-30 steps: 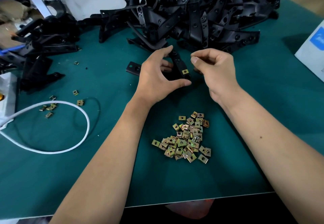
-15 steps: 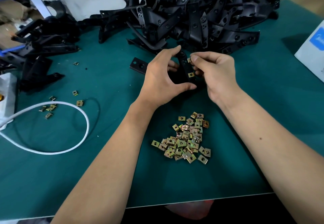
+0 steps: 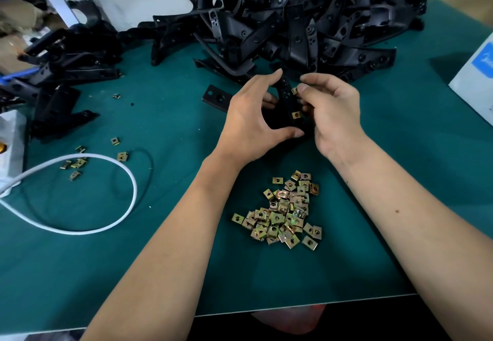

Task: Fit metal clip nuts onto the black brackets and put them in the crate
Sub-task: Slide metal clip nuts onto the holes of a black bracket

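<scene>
A black bracket (image 3: 286,106) stood on end between both hands at centre of the green tabletop (image 3: 165,116), w/ one brass-coloured clip nut (image 3: 296,115) already seated on its right edge. The left hand (image 3: 250,124) curled round the bracket from the left, index finger over the top, thumb under its lower end. The right hand (image 3: 333,111) pinched a second clip nut (image 3: 294,91) between thumb and forefinger, held against the bracket's right edge just above the first; whether it was fully on could not be told. Part of the same bracket, a flat plate w/ holes (image 3: 216,98), stuck out left of the left hand and lay on the tabletop.

Near the front edge, between the forearms, lay a loose heap of clip nuts (image 3: 284,214). Behind the hands, against the white wall, a big pile of black brackets (image 3: 293,26) was stacked in a tangle. A smaller group of brackets (image 3: 61,74) sat at far left. Stray clip nuts (image 3: 77,163) were scattered at left, beside a looped white cable (image 3: 128,180) and a thin black wire (image 3: 149,159). A white box w/ blue print (image 3: 477,74) stood at the right edge.
</scene>
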### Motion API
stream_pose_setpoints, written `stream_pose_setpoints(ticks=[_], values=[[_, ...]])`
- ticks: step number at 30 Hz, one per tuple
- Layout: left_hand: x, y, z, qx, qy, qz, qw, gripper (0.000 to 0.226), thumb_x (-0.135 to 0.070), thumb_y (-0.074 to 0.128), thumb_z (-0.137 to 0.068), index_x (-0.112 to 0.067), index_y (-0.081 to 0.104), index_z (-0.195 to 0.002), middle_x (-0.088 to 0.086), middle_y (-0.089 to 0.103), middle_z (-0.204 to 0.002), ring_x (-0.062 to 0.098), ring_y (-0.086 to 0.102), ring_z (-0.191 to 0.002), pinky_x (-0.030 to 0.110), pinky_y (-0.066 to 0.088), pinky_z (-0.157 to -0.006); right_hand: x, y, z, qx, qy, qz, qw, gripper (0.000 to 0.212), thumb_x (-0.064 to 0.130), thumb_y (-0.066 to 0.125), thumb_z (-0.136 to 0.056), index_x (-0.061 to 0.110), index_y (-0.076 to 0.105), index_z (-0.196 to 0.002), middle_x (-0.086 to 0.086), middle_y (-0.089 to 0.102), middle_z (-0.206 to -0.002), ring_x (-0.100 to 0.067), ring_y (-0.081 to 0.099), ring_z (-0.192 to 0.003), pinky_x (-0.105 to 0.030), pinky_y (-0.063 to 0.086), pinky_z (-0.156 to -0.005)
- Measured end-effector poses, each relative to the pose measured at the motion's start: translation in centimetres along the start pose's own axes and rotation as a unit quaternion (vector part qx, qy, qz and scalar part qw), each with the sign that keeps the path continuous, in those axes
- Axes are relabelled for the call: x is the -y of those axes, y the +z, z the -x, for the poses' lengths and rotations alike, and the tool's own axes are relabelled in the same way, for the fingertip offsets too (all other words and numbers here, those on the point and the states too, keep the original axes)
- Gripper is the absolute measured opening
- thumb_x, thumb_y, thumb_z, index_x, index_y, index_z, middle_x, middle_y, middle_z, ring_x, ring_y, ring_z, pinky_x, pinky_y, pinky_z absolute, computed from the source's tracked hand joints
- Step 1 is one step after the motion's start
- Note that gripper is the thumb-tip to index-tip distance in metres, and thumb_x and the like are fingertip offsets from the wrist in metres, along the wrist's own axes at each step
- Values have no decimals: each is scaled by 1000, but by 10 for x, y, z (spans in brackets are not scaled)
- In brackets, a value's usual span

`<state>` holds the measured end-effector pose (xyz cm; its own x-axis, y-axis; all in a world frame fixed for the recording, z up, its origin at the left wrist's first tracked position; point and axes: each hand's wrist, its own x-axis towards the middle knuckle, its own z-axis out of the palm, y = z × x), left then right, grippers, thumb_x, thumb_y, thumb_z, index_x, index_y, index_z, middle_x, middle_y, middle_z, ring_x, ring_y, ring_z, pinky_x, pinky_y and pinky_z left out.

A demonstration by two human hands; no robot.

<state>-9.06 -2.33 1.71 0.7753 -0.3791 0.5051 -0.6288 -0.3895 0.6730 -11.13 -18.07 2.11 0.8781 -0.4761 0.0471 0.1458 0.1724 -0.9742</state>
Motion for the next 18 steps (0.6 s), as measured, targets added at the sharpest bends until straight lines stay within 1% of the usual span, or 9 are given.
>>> stream_pose_setpoints(ticks=[2, 6, 9, 15, 18], values=[[0, 0, 0, -4, -7, 5, 1000, 105, -34, 100, -59, -6, 50, -147, 6, 59, -130, 16, 62, -106, 32, 57, -93, -1, -1, 0, -13, -5, -4, 1000, 14, -2, 71, -90, 9, 74, -98, 2, 74, -78, -6, 67, -74, -19, 51, -69], [1, -1, 0, -6, -9, 5, 1000, 105, -33, 100, -59, -6, 50, -147, 6, 59, -131, 16, 62, -107, 33, 57, -93, -1, 1, 1, 5, -6, 8, 1000, 15, -2, 73, -88, 11, 74, -94, 1, 73, -81, -10, 69, -81, -21, 52, -74], [0, 0, 1, -2, -8, 2, 1000, 105, -33, 100, -60, -6, 49, -148, 6, 58, -132, 17, 62, -108, 35, 57, -93, -2, 1, 1, 8, -10, 5, 1000, 15, -3, 74, -87, 11, 74, -92, 2, 73, -79, -9, 70, -80, -21, 52, -74], [-2, 1, 0, -2, -3, -8, 1000, 105, -34, 100, -60, -5, 49, -148, 5, 58, -131, 15, 62, -106, 29, 56, -92, -1, 4, 5, -11, -10, 2, 1000, 16, -4, 74, -87, 12, 75, -88, 4, 72, -76, -7, 69, -78, -20, 53, -75], [-3, 1, 1, -6, -5, -14, 1000, 105, -34, 100, -60, -5, 49, -148, 5, 58, -132, 14, 62, -105, 26, 55, -93, 1, 5, 8, -2, -20, 13, 1000, 17, -4, 73, -87, 13, 76, -90, 4, 73, -80, -7, 69, -81, -22, 55, -80]])
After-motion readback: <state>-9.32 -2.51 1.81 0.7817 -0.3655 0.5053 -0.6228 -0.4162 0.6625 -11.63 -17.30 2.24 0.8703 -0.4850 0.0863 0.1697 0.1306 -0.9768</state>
